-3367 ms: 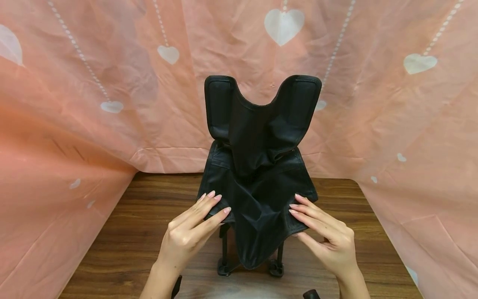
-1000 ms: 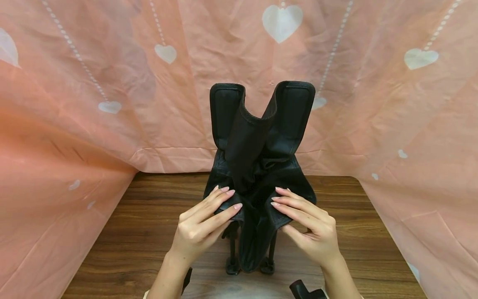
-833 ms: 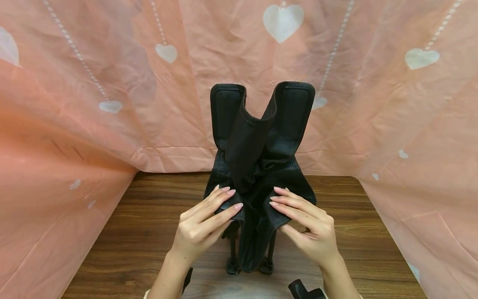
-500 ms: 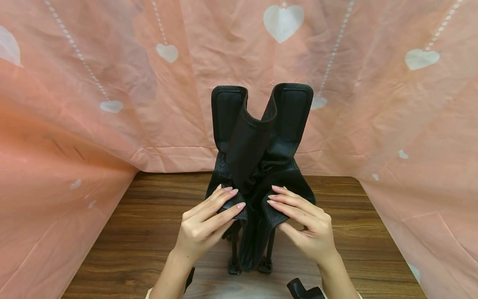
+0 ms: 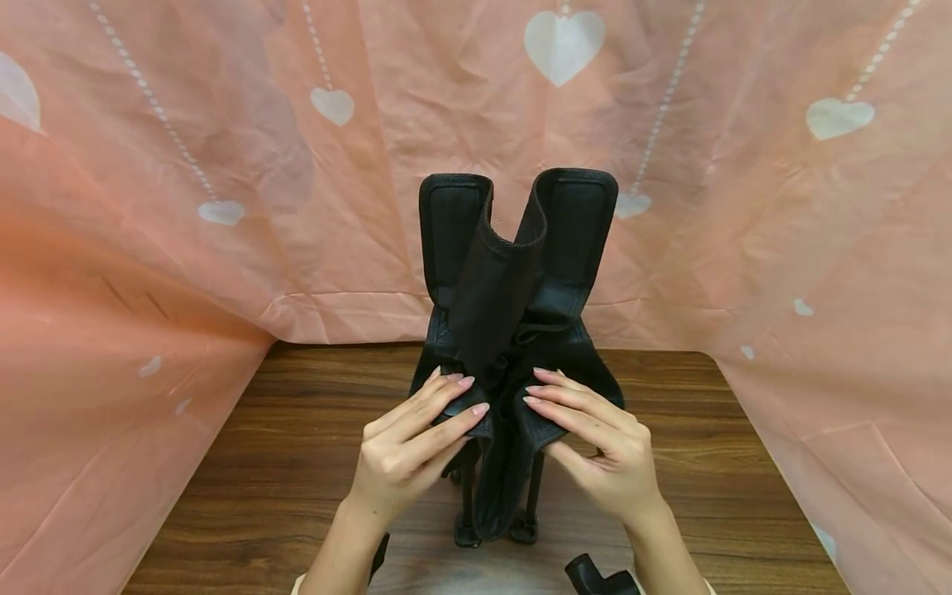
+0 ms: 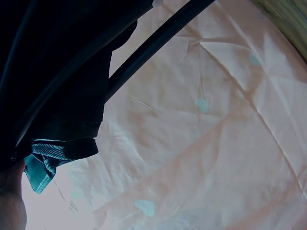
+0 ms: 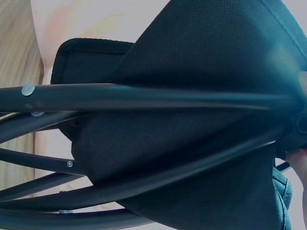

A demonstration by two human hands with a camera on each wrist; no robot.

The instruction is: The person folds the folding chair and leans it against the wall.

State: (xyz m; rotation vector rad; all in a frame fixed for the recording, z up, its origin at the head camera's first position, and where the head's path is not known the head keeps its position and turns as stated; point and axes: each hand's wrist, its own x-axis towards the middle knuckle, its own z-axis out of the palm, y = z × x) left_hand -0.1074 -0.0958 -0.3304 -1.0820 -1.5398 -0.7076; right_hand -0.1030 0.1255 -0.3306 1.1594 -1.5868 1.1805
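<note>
A small black folding chair (image 5: 494, 306) stands upright in the middle of the head view, its fabric seat sagging in a deep fold between my hands. My left hand (image 5: 409, 438) grips the seat's near left corner, fingers on top, thumb hidden beneath. At the near right corner my right hand (image 5: 602, 438) pinches the fabric the same way, thumb underneath. The two corners are close together. Below the seat show the chair's legs, ending in black feet (image 5: 467, 531). In the right wrist view, thin metal tubes (image 7: 144, 96) run beneath the seat fabric (image 7: 192, 129).
The chair stands on a brown wood-grain surface (image 5: 297, 463). Pink cloth (image 5: 357, 207) printed with white hearts hangs behind it and on both sides. A black angled piece (image 5: 598, 578) shows by my right wrist, at the frame's lower edge.
Both hands have moved inward, bringing the seat corners closer together and deepening the fold. The chair's backrest and feet have narrowed. Over the last half second mainly the right hand has moved left.
</note>
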